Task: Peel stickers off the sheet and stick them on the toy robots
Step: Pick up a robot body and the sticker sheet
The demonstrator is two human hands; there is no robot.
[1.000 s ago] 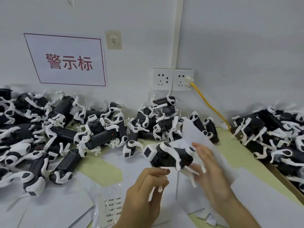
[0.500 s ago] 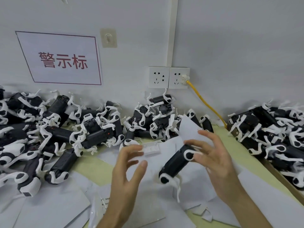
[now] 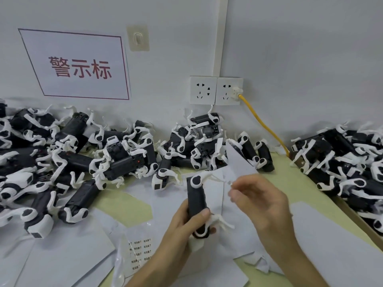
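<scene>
Bench: pale green top point(image 3: 275, 179) against a white wall, strewn with loose white paper point(image 3: 331, 235).
Wall: red-lettered sign point(image 3: 78, 65) at 10 o'clock, twin sockets point(image 3: 215, 91) at 12, yellow cable point(image 3: 263, 125) trailing towards 2.
Piles: black-and-white toy robots are heaped at 9 o'clock point(image 3: 68, 150) and at 3 o'clock point(image 3: 348, 158).
Held robot: one toy robot point(image 3: 195, 195) stands on end just below centre, above the paper.
Left hand: the left hand point(image 3: 178, 226) grips that robot's lower half, thumb across the front, fingers wrapped behind.
Right hand: the right hand point(image 3: 263, 204) hovers at 3 o'clock of the robot, apart from it, fingers curled. A white fleck point(image 3: 229, 182) shows at their tips, but blur hides whether it is pinched.
Sticker sheet: the printed sheet point(image 3: 138, 251) lies at 7 o'clock, untouched.
Change: half a second ago the right hand held this robot slanted and the left was spread open. Now the robot has crossed to the left hand and stands upright.
Meaning: the swap probably frees the right hand to press a sticker on.
</scene>
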